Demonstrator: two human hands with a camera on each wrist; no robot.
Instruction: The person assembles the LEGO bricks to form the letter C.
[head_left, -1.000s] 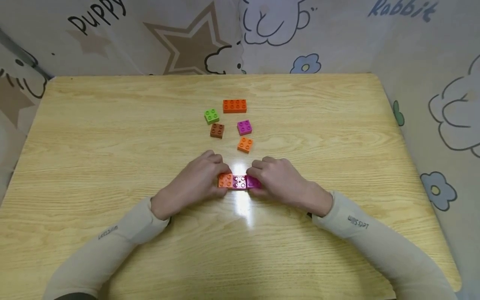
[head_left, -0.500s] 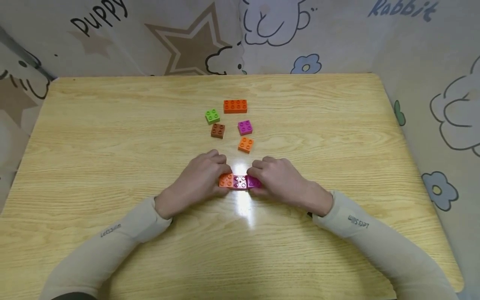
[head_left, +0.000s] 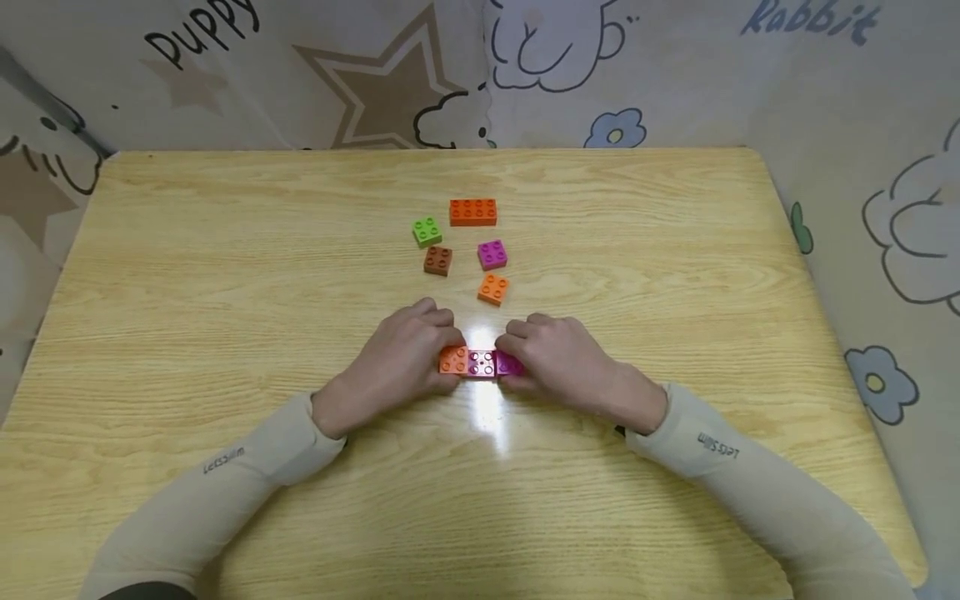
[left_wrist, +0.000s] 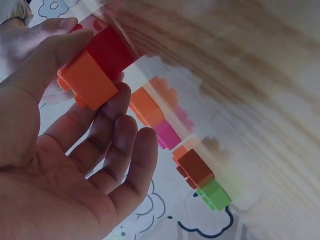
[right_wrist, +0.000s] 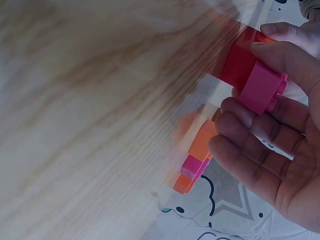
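My left hand point(head_left: 393, 358) pinches an orange brick point(left_wrist: 89, 81) between thumb and fingers. Opposite it, my right hand point(head_left: 566, 358) pinches a magenta brick point(right_wrist: 261, 87) the same way. Both bricks sit on the ends of a red brick point(right_wrist: 237, 62), seen under them in the wrist views. In the head view, glare whitens the studs of the red brick's bare middle point(head_left: 482, 363), between the orange and magenta ones. The fingers partly cover the row. In the left wrist view, the remaining fingers of that hand are loosely bent.
Beyond the hands lie a loose orange brick point(head_left: 493, 289), a magenta brick point(head_left: 492, 255), a brown brick point(head_left: 438, 261), a green brick point(head_left: 427, 232) and a longer red-orange brick point(head_left: 473, 212). The wooden table point(head_left: 645, 250) meets a patterned wall covering point(head_left: 690, 83) at the back.
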